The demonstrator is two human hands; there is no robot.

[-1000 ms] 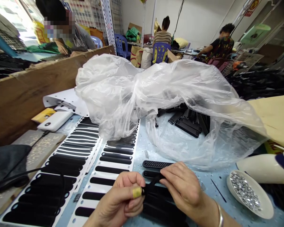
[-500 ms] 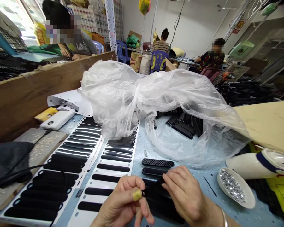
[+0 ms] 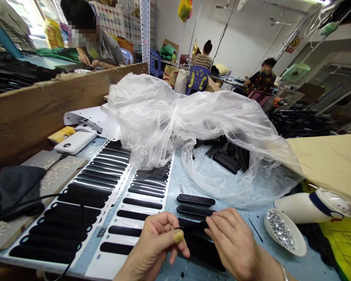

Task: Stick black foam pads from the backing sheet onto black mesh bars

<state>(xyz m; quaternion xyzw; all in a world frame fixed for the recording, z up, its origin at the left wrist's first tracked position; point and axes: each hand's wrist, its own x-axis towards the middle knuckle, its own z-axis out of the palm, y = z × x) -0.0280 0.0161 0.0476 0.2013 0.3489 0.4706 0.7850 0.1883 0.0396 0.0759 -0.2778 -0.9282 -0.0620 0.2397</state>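
Observation:
Both hands meet low in the view on a long black strip [image 3: 193,226]. My left hand [image 3: 158,244], with a yellow wrap on one fingertip, pinches its left end. My right hand [image 3: 232,242] is closed on its right end. Two more black oblong pieces lie just beyond, a perforated one [image 3: 195,200] and a smooth one [image 3: 193,210]. More black pieces sit under my hands. White sheets [image 3: 140,218] with rows of black oblong strips lie to the left.
A big clear plastic bag [image 3: 193,125] holds black comb-like parts [image 3: 226,158]. At right are a small white dish of shiny studs [image 3: 283,232] and a white bottle on its side [image 3: 312,205]. A power bank [image 3: 74,142], dark cloth and cable lie left. Other people work behind.
The view tilted upward a little. The strip between my hands has levelled out, and my left fingers have shifted along its end.

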